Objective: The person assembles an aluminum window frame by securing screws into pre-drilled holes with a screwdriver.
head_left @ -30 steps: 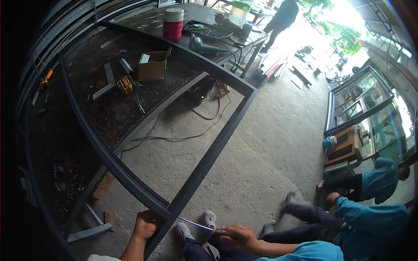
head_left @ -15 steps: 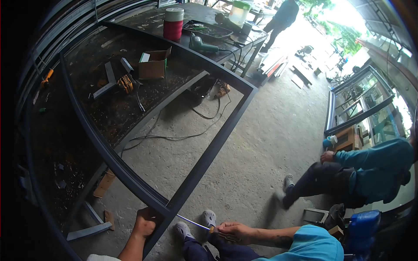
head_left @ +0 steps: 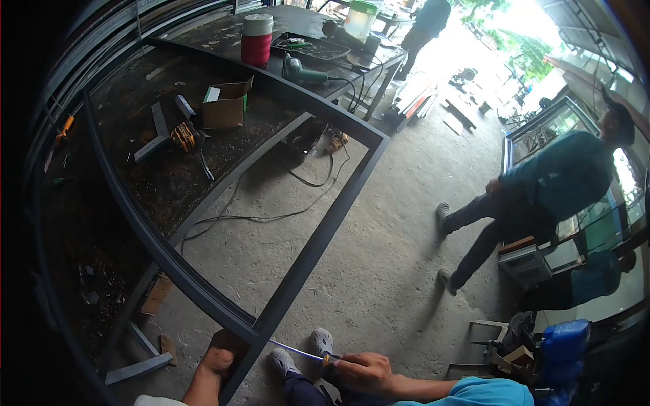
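A large dark grey metal frame (head_left: 313,242) lies across the worktable, its near corner sticking out over the floor. My left hand (head_left: 219,358) is closed on the frame close to that corner, its fingers partly hidden by the bar. In my right hand (head_left: 367,372) is a long screwdriver (head_left: 298,350), with the yellowish end of its handle showing at the fingers. The shaft points left, and its tip meets the outer side of the frame near the corner; the exact contact is hidden.
On the dark worktable (head_left: 152,196) are a yellow-black power tool (head_left: 183,136), a cardboard box (head_left: 227,108) and metal offcuts. Behind stand a red-white jug (head_left: 256,47) and a green drill (head_left: 301,72). A cable (head_left: 264,218) crosses the floor. A person (head_left: 562,179) walks at right.
The person at right has stepped farther ahead and stands more upright in view; another teal-shirted figure now shows behind. My view has shifted slightly. Both hands keep their holds at the frame's corner.
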A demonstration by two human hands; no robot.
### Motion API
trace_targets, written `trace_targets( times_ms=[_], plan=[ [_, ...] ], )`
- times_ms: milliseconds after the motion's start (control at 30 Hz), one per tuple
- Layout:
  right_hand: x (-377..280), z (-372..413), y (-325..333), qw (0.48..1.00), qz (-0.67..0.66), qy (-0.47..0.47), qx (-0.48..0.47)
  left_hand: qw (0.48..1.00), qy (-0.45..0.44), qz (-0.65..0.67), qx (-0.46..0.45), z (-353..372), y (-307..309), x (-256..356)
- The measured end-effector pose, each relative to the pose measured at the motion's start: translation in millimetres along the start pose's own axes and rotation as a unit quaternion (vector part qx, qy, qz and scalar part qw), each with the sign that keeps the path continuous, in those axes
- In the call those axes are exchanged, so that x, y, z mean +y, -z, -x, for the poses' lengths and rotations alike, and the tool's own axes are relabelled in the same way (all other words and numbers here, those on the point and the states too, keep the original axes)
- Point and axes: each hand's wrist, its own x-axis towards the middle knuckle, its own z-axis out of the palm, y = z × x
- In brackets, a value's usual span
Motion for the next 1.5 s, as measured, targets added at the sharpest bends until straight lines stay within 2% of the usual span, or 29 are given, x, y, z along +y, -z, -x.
trace_targets(
  times_ms=[33,67,100,133,167,233,300,367,467,500,533,567,633,667,700,733,800,867,900,1000,1133,1200,1233,1300,1333,1433,1500],
  plan=[
    [-2.2,0.0,0.1,1.0,0.001,0.001,0.001,0.999,0.017,0.035,-0.002,-1.8,-4.5,3.9],
    [-4.0,1.9,-0.7,0.996,-0.046,-0.064,-0.044,0.999,0.017,0.035,-0.001,-1.8,-9.3,9.0],
    [-4.2,2.2,-1.2,0.983,-0.094,-0.127,-0.091,0.988,0.08,0.133,0.023,-2.6,-18.0,21.9],
    [-4.1,1.0,-0.3,0.983,-0.097,-0.127,-0.095,0.961,0.144,0.23,0.049,-2.6,-21.7,30.3],
    [-2.7,-1.3,1.2,0.972,-0.125,-0.161,-0.117,0.961,0.145,0.231,0.052,-4.1,-20.3,33.3],
    [1.9,-2.6,2.9,0.96,-0.15,-0.195,-0.136,0.952,0.236,0.192,0.021,-10.4,-18.3,36.4],
    [5.9,-1.0,2.8,0.935,-0.188,-0.237,-0.184,0.95,0.216,0.224,0.01,-11.1,-18.6,35.8],
    [5.7,-3.1,3.6,0.922,-0.213,-0.261,-0.19,0.945,0.201,0.259,0.001,-11.8,-20.3,36.5],
    [2.8,-3.7,4.7,0.883,-0.27,-0.326,-0.201,0.945,0.218,0.243,0.005,-15.1,-19.7,38.6],
    [2.8,-4.0,4.7,0.858,-0.299,-0.362,-0.207,0.953,0.222,0.207,0.016,-15.2,-17.9,34.8],
    [3.6,-3.4,3.7,0.857,-0.301,-0.362,-0.208,0.959,0.224,0.17,0.027,-14.9,-16.4,31.8],
    [4.6,-1.3,1.6,0.841,-0.325,-0.382,-0.201,0.959,0.225,0.169,0.028,-13.6,-15.2,30.0],
    [7.6,5.5,-4.1,0.823,-0.35,-0.403,-0.193,0.971,0.172,0.164,0.011,-11.3,-15.7,31.9],
    [10.1,10.0,-8.2,0.795,-0.403,-0.417,-0.179,0.971,0.173,0.162,0.011,-9.5,-19.3,34.8],
    [11.0,12.0,-10.5,0.764,-0.454,-0.43,-0.163,0.966,0.136,0.218,0.029,-9.2,-30.4,45.8],
    [10.3,11.2,-10.0,0.764,-0.455,-0.428,-0.163,0.956,0.097,0.274,0.046,-9.4,-37.1,53.0],
    [8.4,8.4,-7.6,0.698,-0.508,-0.476,-0.167,0.952,0.101,0.285,0.041,-10.2,-38.4,56.4],
    [6.3,8.0,-7.9,0.688,-0.521,-0.481,-0.156,0.949,0.105,0.296,0.037,-8.9,-37.5,57.0],
    [5.2,7.8,-8.1,0.677,-0.532,-0.488,-0.144,0.961,0.1,0.254,0.038,-7.6,-35.4,55.6],
    [-0.3,4.8,-8.7,0.706,-0.525,-0.46,-0.123,0.988,0.083,0.127,0.039,-3.2,-25.6,47.1],
    [0.4,1.3,-3.5,0.704,-0.494,-0.487,-0.152,0.997,0.057,-0.041,0.037,-3.3,-18.4,38.6],
    [-6.1,-5.2,5.3,0.81,-0.395,-0.396,-0.176,0.995,0.075,-0.039,0.047,-2.4,-20.5,43.8],
    [-5.0,-4.3,6.3,0.81,-0.395,-0.396,-0.176,0.993,0.094,-0.039,0.057,-1.8,-21.3,46.2],
    [-1.5,-2.8,8.8,0.887,-0.258,-0.318,-0.215,0.991,0.085,-0.083,0.057,-3.2,-16.9,43.4],
    [-2.9,-3.7,9.2,0.887,-0.257,-0.318,-0.214,0.987,0.076,-0.128,0.055,-4.8,-15.9,42.8],
    [-9.5,-3.1,7.4,0.896,-0.231,-0.321,-0.203,0.986,0.07,-0.129,0.08,-5.8,-22.1,51.2],
    [-12.9,6.0,2.4,0.941,-0.213,-0.244,-0.1,0.99,0.052,-0.096,0.087,-3.1,-18.8,42.1]
  ],
)
